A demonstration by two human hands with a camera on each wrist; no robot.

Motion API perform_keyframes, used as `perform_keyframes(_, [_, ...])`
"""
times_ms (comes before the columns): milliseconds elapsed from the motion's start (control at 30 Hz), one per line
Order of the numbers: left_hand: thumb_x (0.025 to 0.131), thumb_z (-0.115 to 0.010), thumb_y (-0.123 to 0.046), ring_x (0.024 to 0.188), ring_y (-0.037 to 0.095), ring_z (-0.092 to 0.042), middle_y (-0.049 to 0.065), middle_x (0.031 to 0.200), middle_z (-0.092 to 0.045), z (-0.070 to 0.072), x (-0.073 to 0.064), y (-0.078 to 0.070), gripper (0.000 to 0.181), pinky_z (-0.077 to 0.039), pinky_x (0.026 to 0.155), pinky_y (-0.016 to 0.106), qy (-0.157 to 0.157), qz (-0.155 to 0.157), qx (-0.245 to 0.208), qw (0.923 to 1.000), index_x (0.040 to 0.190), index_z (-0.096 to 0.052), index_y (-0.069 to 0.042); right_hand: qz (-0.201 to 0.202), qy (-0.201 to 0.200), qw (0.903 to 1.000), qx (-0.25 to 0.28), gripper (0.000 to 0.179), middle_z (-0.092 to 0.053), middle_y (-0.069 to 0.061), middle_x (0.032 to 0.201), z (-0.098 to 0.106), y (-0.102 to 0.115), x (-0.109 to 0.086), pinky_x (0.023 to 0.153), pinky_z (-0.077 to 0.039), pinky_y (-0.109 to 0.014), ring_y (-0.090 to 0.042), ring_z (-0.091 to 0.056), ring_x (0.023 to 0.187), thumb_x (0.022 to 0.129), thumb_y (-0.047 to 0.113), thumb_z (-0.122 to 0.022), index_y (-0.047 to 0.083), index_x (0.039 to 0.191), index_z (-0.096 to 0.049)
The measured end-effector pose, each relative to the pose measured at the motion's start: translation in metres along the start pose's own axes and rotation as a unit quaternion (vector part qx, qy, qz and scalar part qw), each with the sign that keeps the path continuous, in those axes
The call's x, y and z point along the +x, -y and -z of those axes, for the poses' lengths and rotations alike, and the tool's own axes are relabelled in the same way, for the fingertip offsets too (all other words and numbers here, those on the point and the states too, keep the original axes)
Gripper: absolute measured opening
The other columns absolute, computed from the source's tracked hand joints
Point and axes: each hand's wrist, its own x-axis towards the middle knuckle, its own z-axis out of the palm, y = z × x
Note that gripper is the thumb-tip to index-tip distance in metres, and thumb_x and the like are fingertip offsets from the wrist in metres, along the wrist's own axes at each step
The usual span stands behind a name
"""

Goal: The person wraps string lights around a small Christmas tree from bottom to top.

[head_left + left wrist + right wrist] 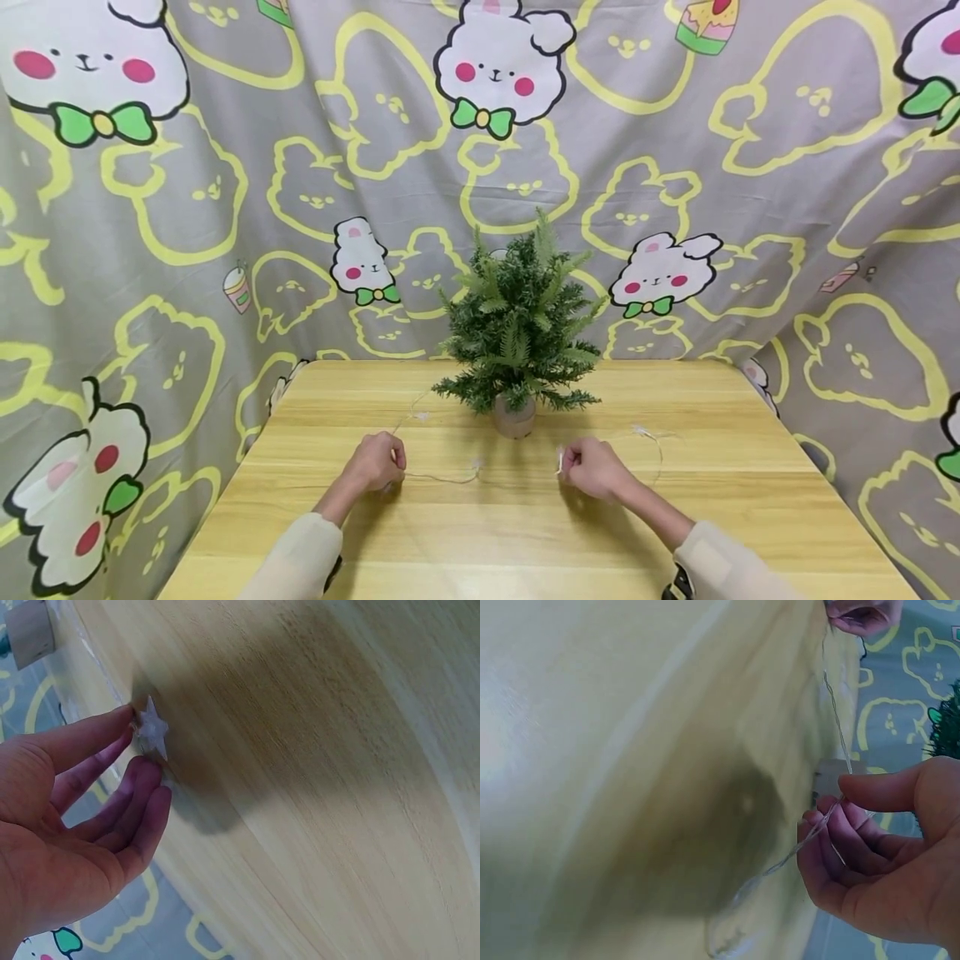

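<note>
A thin clear wire of star string lights (444,479) runs between the two hands above the wooden table. My left hand (377,461) pinches it between thumb and fingertip, right beside a clear plastic star (153,729). On the other side, my right hand (597,469) pinches the same string with thumb and index finger, its other fingers curled below. In the right wrist view, twisted wire (784,859) trails down from those fingertips to another star (739,946). Small pale stars also show in the head view, one of them (476,464) between the hands.
Behind the hands a small green artificial tree (517,325) stands upright in a round base (514,418). Loose string ends curve over the table (480,550), with a star (422,415) at left and another (642,432) at right. A patterned curtain (405,192) surrounds the table.
</note>
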Motion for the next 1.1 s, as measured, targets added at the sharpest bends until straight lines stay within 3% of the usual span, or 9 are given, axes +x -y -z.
perform_keyframes(233, [0.069, -0.082, 0.008, 0.066, 0.018, -0.057, 0.004, 0.074, -0.061, -0.001, 0.001, -0.002, 0.026, -0.05, 0.062, 0.032, 0.008, 0.008, -0.007, 0.9999, 0.067, -0.063, -0.009, 0.019, -0.007, 0.9998, -0.004, 0.021, -0.065, -0.004, 0.074, 0.02, 0.009, 0.005, 0.057, -0.047, -0.022, -0.015, -0.055, 0.062, 0.069, -0.012, -0.054, 0.003, 0.078, -0.066])
perform_keyframes(500, [0.069, -0.077, 0.01, 0.067, 0.018, -0.056, 0.002, 0.073, -0.062, 0.0, 0.0, -0.006, 0.023, -0.048, 0.058, 0.03, 0.012, -0.016, 0.01, 0.9998, 0.062, -0.065, -0.008, 0.02, 0.012, 0.9997, 0.005, 0.017, -0.066, -0.013, 0.078, 0.035, 0.014, 0.009, 0.058, -0.047, -0.024, -0.016, -0.054, 0.064, 0.071, -0.01, -0.06, 0.004, 0.08, -0.065])
perform_keyframes(633, [0.072, -0.074, 0.007, 0.072, 0.018, -0.058, -0.002, 0.072, -0.063, 0.001, 0.002, -0.004, 0.023, -0.056, 0.079, 0.046, 0.012, -0.034, 0.013, 0.9993, 0.061, -0.065, -0.011, 0.023, 0.019, 0.9995, 0.004, 0.015, -0.064, -0.011, 0.074, 0.041, 0.016, 0.008, 0.057, -0.045, -0.024, -0.015, -0.053, 0.063, 0.072, -0.009, -0.062, 0.004, 0.08, -0.064])
perform_keyframes(733, [0.074, -0.073, 0.003, 0.075, 0.017, -0.059, -0.005, 0.071, -0.065, 0.008, 0.002, -0.005, 0.021, -0.047, 0.094, 0.06, 0.019, -0.043, 0.01, 0.9989, 0.063, -0.066, -0.013, 0.023, 0.018, 0.9996, 0.001, 0.013, -0.061, -0.006, 0.07, 0.047, 0.018, 0.007, 0.056, -0.043, -0.024, -0.015, -0.051, 0.061, 0.074, -0.008, -0.061, 0.004, 0.079, -0.064])
perform_keyframes(800, [0.077, -0.073, 0.002, 0.071, 0.016, -0.059, -0.006, 0.069, -0.065, 0.014, 0.004, -0.005, 0.019, -0.049, 0.088, 0.055, 0.032, -0.052, 0.005, 0.9981, 0.065, -0.067, -0.013, 0.018, 0.022, 0.9996, 0.0, 0.012, -0.059, -0.004, 0.069, 0.052, 0.02, 0.005, 0.056, -0.043, -0.026, -0.015, -0.051, 0.061, 0.075, -0.006, -0.062, 0.004, 0.08, -0.063])
perform_keyframes(967, [0.078, -0.072, -0.003, 0.061, 0.013, -0.055, -0.003, 0.069, -0.065, 0.032, 0.01, -0.008, 0.009, -0.047, 0.059, 0.029, 0.065, -0.063, -0.046, 0.9948, 0.073, -0.068, -0.01, 0.006, 0.038, 0.9993, -0.001, 0.007, -0.063, -0.006, 0.072, 0.065, 0.021, 0.003, 0.056, -0.049, -0.028, -0.018, -0.058, 0.063, 0.079, -0.002, -0.065, 0.004, 0.082, -0.064])
perform_keyframes(1100, [0.077, -0.071, -0.008, 0.064, 0.012, -0.055, -0.004, 0.072, -0.066, 0.045, 0.012, -0.015, 0.001, -0.045, 0.058, 0.027, 0.078, -0.074, -0.067, 0.9919, 0.078, -0.07, -0.008, -0.004, 0.044, 0.999, -0.002, 0.005, -0.064, -0.009, 0.076, 0.075, 0.021, 0.001, 0.06, -0.054, -0.031, -0.02, -0.061, 0.065, 0.081, 0.0, -0.067, 0.002, 0.084, -0.064])
